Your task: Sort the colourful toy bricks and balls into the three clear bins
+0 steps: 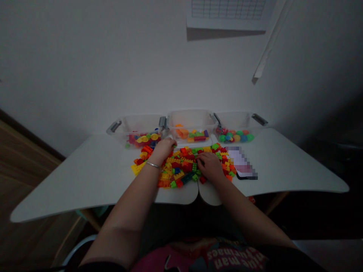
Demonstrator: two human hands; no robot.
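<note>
Partly hidden: bright, studded bricks [185, 167]
Left hand [164, 148] and right hand [210, 165] cover some; what either holds, I cannot tell.

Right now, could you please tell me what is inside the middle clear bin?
The middle clear bin holds orange pieces at left and multicoloured blocks at right; anything directly beneath them is covered.

Shirt front [170, 258] — pale lettering [231, 261], "man" readable; other letters unclear.
</note>
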